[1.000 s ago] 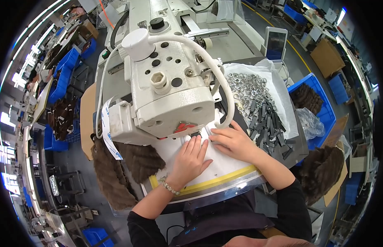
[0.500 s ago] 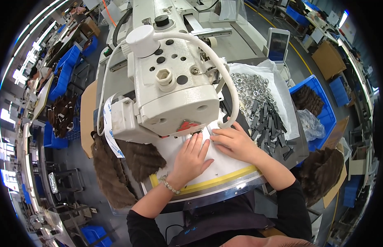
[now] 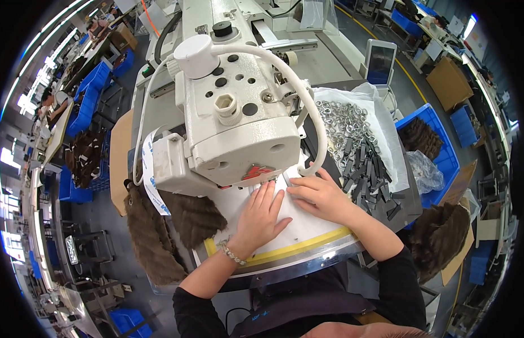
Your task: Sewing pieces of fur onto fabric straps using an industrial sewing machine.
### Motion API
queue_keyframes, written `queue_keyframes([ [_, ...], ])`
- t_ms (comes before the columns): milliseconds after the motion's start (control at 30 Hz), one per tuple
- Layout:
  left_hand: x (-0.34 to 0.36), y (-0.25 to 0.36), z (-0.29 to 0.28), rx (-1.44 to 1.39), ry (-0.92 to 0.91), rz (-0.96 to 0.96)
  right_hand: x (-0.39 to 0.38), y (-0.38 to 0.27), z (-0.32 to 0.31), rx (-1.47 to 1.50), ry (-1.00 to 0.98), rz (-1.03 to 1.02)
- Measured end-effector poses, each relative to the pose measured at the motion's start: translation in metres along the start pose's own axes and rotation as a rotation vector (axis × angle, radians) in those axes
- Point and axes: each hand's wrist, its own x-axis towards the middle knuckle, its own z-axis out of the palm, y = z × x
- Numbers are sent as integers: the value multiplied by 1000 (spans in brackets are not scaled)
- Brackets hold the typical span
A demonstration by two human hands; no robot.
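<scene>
My left hand (image 3: 260, 217) lies flat on white material (image 3: 298, 221) under the head of an industrial sewing machine (image 3: 242, 141). Its fingers stretch forward, and the tips reach the machine's front lower edge. To its right, my right hand (image 3: 321, 197) rests on the same white surface with its fingers extended and slightly bent, pointing left. Both hands appear to press down, with nothing gripped. The needle area and whatever lies beneath the machine head are hidden. Brown fur pieces (image 3: 197, 218) lie left of my left hand.
Metal rings (image 3: 349, 121) and black strips (image 3: 366, 174) are heaped on white sheeting at the right. Beyond them stands a blue bin (image 3: 450, 155) with brown fur. A small screen (image 3: 380, 62) is farther back. Yellow tape (image 3: 295, 245) borders the near edge. People work at the far left.
My hands have barely moved on the white material. At the far left, a person at a bench has shifted position.
</scene>
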Motion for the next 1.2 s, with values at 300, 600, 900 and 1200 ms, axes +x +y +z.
queue_keyframes([
  [300, -1, 2, -3, -6, -9, -6, -2, -2, 1, -5, 0, 4],
  [600, 1, 1, -3, -16, -11, -13, 1, -1, 0, -10, -6, 4],
  [900, -1, 0, -2, 5, 0, 7, 0, -2, 0, 7, -13, 10],
  [1200, -1, 2, 0, 10, 7, 9, -2, -3, -3, 13, -31, 16],
])
